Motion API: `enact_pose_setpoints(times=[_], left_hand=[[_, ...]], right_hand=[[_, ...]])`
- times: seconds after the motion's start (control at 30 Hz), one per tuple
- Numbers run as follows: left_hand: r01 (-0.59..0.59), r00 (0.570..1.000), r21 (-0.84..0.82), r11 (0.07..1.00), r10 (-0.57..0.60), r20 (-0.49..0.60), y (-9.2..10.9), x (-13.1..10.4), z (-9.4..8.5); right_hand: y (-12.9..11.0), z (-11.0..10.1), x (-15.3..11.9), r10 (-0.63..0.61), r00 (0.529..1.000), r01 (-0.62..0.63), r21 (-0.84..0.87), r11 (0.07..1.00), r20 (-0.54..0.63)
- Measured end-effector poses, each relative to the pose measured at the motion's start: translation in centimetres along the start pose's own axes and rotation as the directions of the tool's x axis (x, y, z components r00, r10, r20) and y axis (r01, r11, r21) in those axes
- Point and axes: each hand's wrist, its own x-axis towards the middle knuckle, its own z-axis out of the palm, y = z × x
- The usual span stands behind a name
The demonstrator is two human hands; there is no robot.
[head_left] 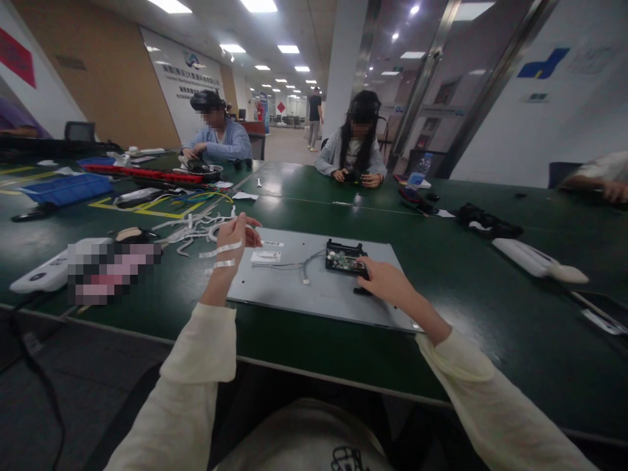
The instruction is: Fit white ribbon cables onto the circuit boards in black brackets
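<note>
On the table lies a flat grey panel (275, 291). A black plastic bracket (333, 243) with a green circuit board (343, 260) sits on its right half, and a thin grey cable (305, 268) runs left from the board. My right hand (387, 280) grips the bracket's right edge beside the board, fingertips partly hidden. Over the panel's left edge is my left hand (234, 237), raised with its fingers curled together; what they hold, if anything, cannot be made out. Whitish tape strips (222, 250) stick to my left wrist. A white label (266, 257) is on the panel.
Tangled white strips (189, 226) lie left of the panel. Further left are a white power bank (53, 265) and a blue tray (69, 188). A white handheld device (532, 257) and a water bottle (419, 170) stand right. Two people (223, 134) work across the table.
</note>
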Motion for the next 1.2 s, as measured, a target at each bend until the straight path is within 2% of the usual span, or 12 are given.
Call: enact_pose_setpoints(times=[0.1, 0.2, 0.33, 0.43, 0.53, 0.67, 0.77, 0.87, 1.07, 1.2], left_hand=[[0.029, 0.999, -0.012, 1.0, -0.028, 0.027, -0.7, -0.6, -0.1], [0.024, 0.999, 0.035, 0.999, -0.026, 0.042, -1.4, -0.6, 0.5], [0.052, 0.995, 0.106, 0.993, -0.06, 0.078, -1.9, 0.5, 3.1], [0.077, 0.974, 0.1, 0.992, -0.096, 0.204, -1.8, 0.9, 5.5], [0.115, 0.948, 0.027, 0.993, -0.118, 0.295, -1.7, 0.7, 7.1], [0.122, 0.952, -0.002, 0.992, -0.117, 0.283, -2.8, 0.3, 7.6], [0.109, 0.954, 0.083, 0.991, -0.127, 0.273, -4.0, 0.1, 7.8], [0.103, 0.939, 0.16, 0.982, -0.149, 0.31, -4.7, -0.1, 8.2], [0.217, 0.906, 0.088, 0.972, -0.234, 0.353, -4.5, -1.0, 8.8], [0.241, 0.899, 0.084, 0.967, -0.255, 0.355, -4.3, -1.4, 8.7]], right_hand=[[-0.7, 0.3, -0.6, -0.035, 0.999, 0.036, 0.031, 0.999, -0.035], [-1.0, 0.6, -0.8, -0.061, 0.995, 0.064, 0.037, 0.997, -0.081], [-0.9, 0.7, -0.7, -0.094, 0.992, 0.098, 0.054, 0.994, -0.086], [-1.0, 0.7, -0.9, -0.105, 0.99, 0.113, 0.082, 0.99, -0.089], [-1.2, 0.8, -1.2, -0.116, 0.989, 0.126, 0.114, 0.985, -0.094], [-1.3, 1.1, -1.4, -0.125, 0.985, 0.141, 0.136, 0.981, -0.119], [-1.4, 1.2, -1.3, -0.116, 0.984, 0.139, 0.172, 0.975, -0.137], [-1.7, 1.2, -1.3, -0.108, 0.984, 0.138, 0.22, 0.966, -0.144], [-2.0, 2.0, -1.0, -0.087, 0.98, 0.133, 0.262, 0.956, -0.18], [-1.7, 2.8, -0.5, -0.077, 0.972, 0.141, 0.293, 0.946, -0.22]])
